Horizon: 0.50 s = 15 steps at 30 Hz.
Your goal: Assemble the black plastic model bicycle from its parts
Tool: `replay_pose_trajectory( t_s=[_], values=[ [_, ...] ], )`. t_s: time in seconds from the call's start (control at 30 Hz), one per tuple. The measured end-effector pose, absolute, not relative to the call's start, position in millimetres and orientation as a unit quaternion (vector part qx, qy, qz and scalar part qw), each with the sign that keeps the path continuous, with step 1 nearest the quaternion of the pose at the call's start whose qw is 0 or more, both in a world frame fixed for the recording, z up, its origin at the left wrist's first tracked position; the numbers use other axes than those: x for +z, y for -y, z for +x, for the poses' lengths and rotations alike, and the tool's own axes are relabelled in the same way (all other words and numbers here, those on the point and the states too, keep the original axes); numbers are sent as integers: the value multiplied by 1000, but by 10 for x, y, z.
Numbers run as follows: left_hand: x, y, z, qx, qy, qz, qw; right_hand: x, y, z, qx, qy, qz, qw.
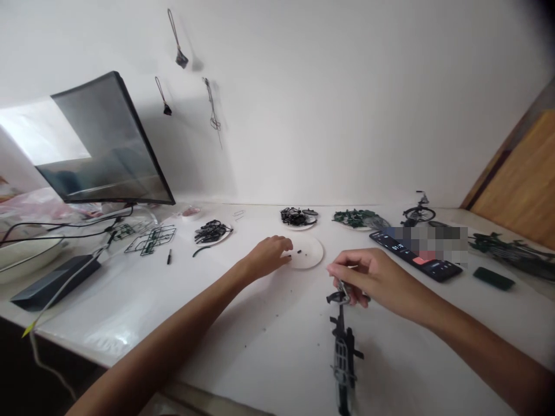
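My right hand is closed around the handlebar end of a small model bicycle. The bicycle is dark with a grey rear rack and points toward me over the table. At the left rim of a round white plate, my left hand reaches in with its thumb and fingers apart. A few tiny black parts lie on that plate, one of them close to my left fingertips.
Plates of black parts and green parts line the back. A phone, a dark green block and another model bicycle are right. Sprue frames, a monitor and a grey box are left.
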State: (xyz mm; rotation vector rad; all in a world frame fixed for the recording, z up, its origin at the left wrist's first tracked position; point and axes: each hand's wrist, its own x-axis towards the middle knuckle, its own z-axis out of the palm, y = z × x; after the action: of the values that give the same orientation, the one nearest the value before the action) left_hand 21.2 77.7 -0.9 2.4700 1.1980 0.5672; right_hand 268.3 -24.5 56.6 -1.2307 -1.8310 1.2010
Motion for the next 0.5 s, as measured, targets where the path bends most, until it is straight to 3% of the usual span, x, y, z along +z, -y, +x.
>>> replay_pose_trajectory(
  t_s=[0.2,0.33,0.5],
  values=[
    [-46,-836,351,166,-400,895,111,473,222,2683,362,686,-527,348],
    [109,-581,314,211,-353,898,155,435,270,2713,282,691,-545,382],
    [320,-190,420,319,-296,870,232,429,344,2634,301,675,-543,397]
  ],
)
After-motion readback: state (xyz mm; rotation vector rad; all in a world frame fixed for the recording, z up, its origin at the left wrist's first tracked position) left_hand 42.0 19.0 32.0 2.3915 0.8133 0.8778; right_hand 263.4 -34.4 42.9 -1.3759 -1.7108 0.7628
